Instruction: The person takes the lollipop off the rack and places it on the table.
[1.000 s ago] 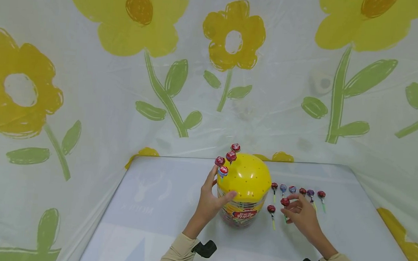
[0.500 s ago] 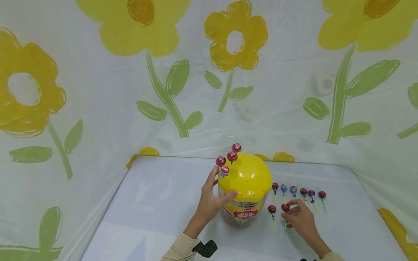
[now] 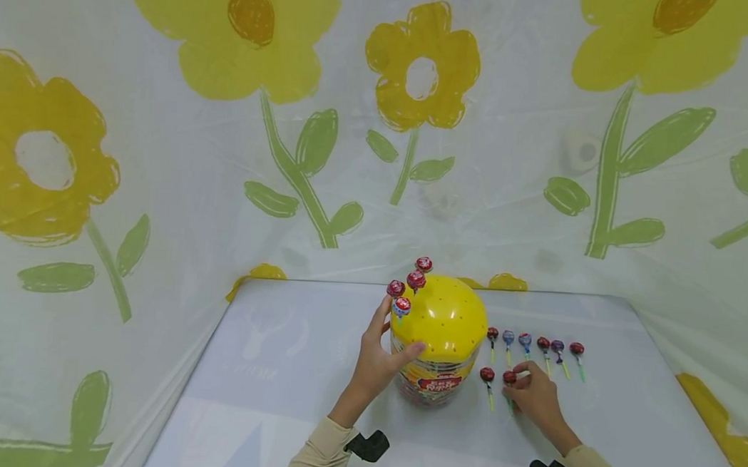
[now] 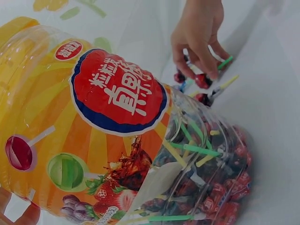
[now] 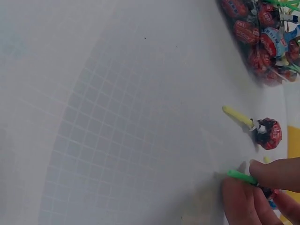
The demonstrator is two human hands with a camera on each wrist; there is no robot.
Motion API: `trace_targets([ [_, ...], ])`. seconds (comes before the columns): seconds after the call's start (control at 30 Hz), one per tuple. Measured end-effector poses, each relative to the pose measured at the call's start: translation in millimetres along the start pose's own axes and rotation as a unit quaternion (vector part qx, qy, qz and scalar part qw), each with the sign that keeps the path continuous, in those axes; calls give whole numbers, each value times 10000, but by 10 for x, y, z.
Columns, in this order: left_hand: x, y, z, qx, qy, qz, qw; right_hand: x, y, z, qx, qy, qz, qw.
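A clear plastic jar (image 3: 438, 387) of lollipops, with a domed yellow lid (image 3: 449, 317) dotted with small holes, stands upright on the table. My left hand (image 3: 375, 358) grips the lid's left side, thumb in front and fingers round the back. Several lollipops (image 3: 415, 279) stick up from the lid's left edge. To the right of the jar, my right hand (image 3: 534, 399) pinches a dark red lollipop (image 3: 509, 377) by its green stick (image 5: 241, 176), low over the table. Beside it lies another red lollipop (image 3: 487, 375) with a yellow stick.
Behind the right hand, a row of lollipops (image 3: 544, 342) lies on the white table (image 3: 261, 391), sticks toward me. More wrapped lollipops (image 4: 220, 197) fill the jar's bottom. A flower-printed curtain (image 3: 477, 225) hangs behind the table.
My right hand has come down and slightly toward me with the red lollipop, lining it up beside the yellow-stick one. The left hand keeps its grip on the jar's lid.
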State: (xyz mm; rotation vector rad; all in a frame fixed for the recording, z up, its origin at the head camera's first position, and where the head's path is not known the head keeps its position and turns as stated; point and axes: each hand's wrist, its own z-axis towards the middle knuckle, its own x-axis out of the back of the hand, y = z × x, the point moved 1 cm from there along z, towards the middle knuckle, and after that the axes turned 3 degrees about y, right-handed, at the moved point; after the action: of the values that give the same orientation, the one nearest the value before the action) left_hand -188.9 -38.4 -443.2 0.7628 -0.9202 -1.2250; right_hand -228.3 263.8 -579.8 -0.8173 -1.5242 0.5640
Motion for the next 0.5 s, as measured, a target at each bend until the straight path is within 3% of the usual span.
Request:
trace_targets([
  [0.23,-60,-340,12,-69,33,-2,10000,27,2,-1,13,-36,-208,9998],
  [0.5,-51,-398,10,-150,57,5,9999,179,-108,-4,311,10,-339,9989],
])
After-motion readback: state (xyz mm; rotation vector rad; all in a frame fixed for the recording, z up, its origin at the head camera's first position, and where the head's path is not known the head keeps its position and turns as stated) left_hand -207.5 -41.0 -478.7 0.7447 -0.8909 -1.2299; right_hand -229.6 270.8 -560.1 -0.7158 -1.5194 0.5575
